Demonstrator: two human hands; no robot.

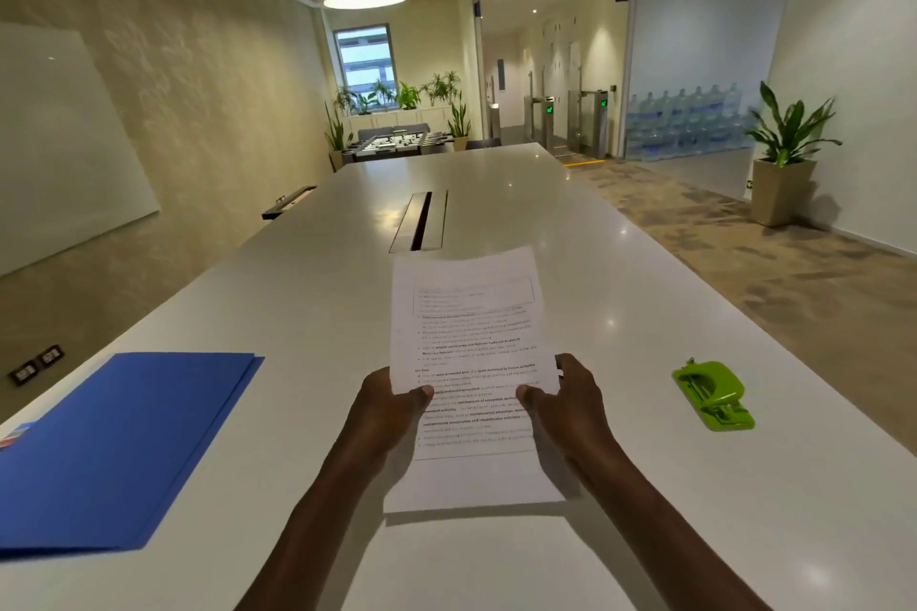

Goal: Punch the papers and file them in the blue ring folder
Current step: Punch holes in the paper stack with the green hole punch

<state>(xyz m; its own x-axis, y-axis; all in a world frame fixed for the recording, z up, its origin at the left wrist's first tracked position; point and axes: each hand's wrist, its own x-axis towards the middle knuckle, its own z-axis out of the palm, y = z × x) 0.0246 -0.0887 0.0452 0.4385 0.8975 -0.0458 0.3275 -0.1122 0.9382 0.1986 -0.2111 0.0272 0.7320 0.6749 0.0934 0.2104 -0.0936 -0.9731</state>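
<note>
Printed papers (pixel 471 323) are held up above the white table (pixel 307 293), text facing me. My left hand (pixel 392 407) grips their left edge with the thumb on top. My right hand (pixel 570 402) grips the right edge the same way. The blue folder (pixel 119 447) lies closed and flat on the table to the left. A green hole punch (pixel 712 394) sits on the table to the right, apart from both hands.
A cable slot (pixel 422 221) runs along the table's middle beyond the papers. A whiteboard (pixel 64 139) hangs on the left wall. A potted plant (pixel 786 154) stands on the floor at the right.
</note>
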